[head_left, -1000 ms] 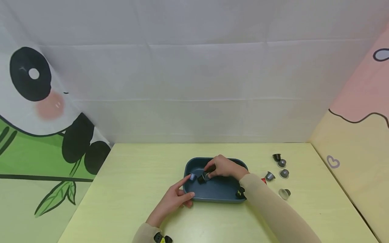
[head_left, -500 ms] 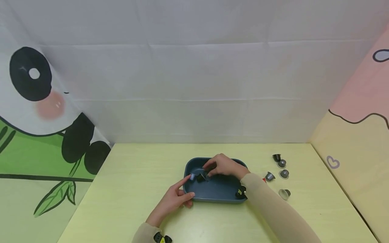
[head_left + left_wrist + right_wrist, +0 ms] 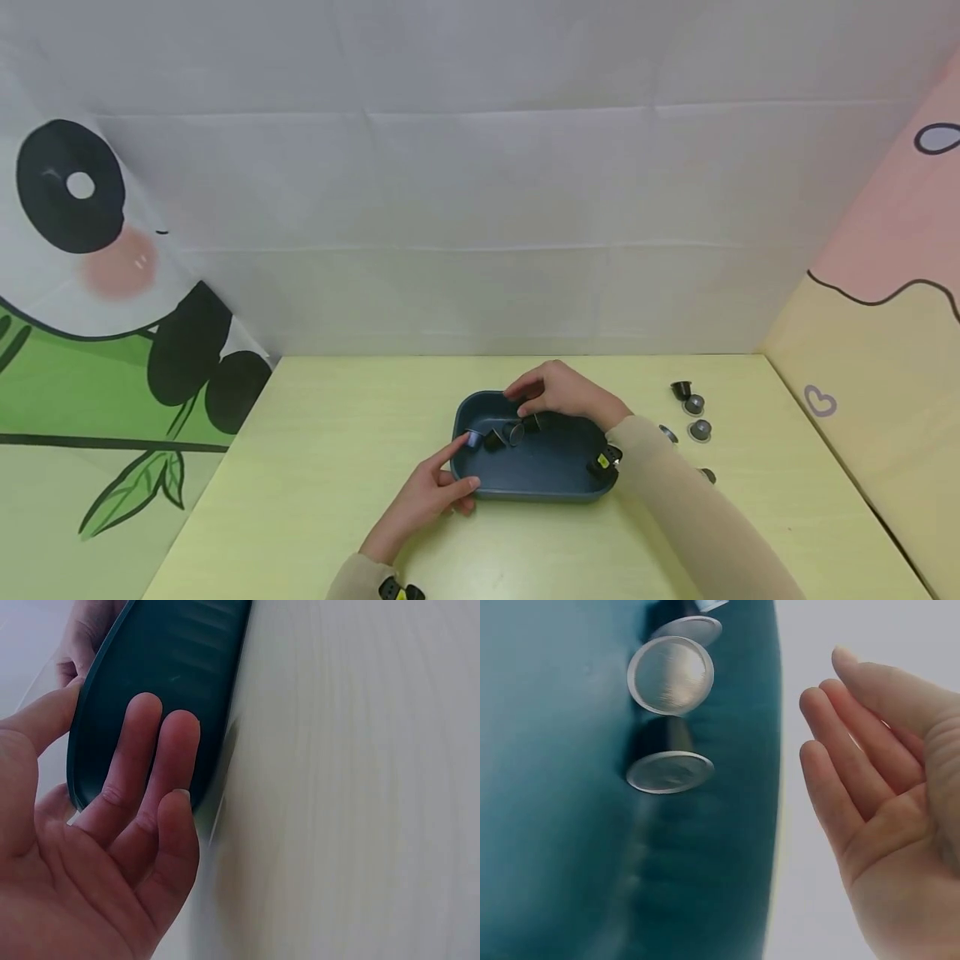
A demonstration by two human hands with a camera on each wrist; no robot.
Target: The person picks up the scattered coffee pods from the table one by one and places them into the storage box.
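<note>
Resting at tabletop centre: blue tray, capsules inside. Left hand flat against 8 o'clock rim; right hand relaxed, empty, hiding 12 o'clock rim. Sleeve covering loose pods.

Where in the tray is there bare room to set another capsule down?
The tray floor is bare in its near-right half, between the capsules and the near rim. The far-left corner is crowded: capsules, left hand, right hand.

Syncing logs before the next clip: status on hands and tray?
Left hand open, steadying the blue tray at its near left corner. Right hand open, empty, above capsules in tray. Nothing in the way.
</note>
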